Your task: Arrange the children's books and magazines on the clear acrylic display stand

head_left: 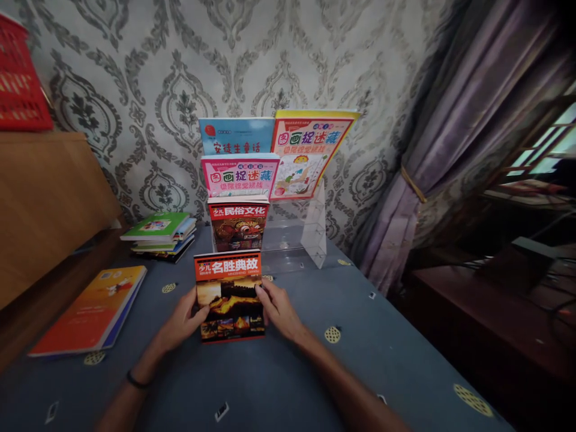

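Between both hands I hold a book (230,300) with an orange top band, white Chinese lettering and a dark golden landscape on its cover. My left hand (186,317) grips its left edge, thumb on the front. On the opposite edge, my right hand (276,306) is closed the same way; the fingers behind the book are hidden. Just beyond stands a clear plastic tiered rack (315,231). It carries a red-and-black book (238,225), a pink book (240,175), a light blue book (238,133) and a yellow-edged pink picture book (310,153).
A stack of books (157,231) with a green one on top lies left of the rack. Nearer me is an orange book (94,309) on a blue one. A wooden cabinet (49,192) bearing a red basket (22,78) borders the left; a tied purple curtain (414,174) hangs right.
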`<action>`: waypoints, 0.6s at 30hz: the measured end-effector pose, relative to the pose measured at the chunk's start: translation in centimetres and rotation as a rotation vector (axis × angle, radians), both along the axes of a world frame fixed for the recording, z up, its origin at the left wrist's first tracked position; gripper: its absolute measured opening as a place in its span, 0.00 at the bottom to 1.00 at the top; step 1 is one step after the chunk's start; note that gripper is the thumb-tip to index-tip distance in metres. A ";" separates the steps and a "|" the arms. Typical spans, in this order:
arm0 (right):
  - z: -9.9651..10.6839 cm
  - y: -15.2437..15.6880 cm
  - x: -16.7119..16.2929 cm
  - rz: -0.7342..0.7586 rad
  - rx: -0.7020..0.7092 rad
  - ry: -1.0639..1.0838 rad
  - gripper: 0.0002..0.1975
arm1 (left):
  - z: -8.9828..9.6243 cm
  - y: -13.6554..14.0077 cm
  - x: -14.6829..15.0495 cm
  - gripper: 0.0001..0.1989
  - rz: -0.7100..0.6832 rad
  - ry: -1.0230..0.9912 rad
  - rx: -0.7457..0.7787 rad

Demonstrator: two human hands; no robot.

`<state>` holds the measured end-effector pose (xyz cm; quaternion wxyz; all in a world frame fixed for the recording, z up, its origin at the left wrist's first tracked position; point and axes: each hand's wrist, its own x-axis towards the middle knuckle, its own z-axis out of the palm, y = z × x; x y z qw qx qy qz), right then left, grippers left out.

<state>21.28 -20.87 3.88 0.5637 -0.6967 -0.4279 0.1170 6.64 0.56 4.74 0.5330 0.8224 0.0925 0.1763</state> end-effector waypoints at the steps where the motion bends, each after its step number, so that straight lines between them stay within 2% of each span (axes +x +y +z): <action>1: -0.1 0.0 0.1 0.012 0.000 0.026 0.20 | 0.0 0.0 0.0 0.25 -0.008 -0.007 0.003; 7: -0.7 0.3 1.0 0.014 0.025 0.096 0.24 | 0.0 -0.2 0.3 0.24 0.007 -0.004 0.031; 10: -0.3 0.4 1.2 -0.014 0.053 0.078 0.22 | -0.1 -0.6 0.9 0.19 0.030 -0.033 0.069; 14: 1.2 0.5 1.8 -0.070 0.061 -0.045 0.18 | 0.8 -1.0 1.6 0.13 0.175 -0.035 0.237; 18: 3.3 0.9 3.0 -0.124 0.081 -0.196 0.15 | 2.9 -0.8 2.9 0.11 0.271 -0.092 0.415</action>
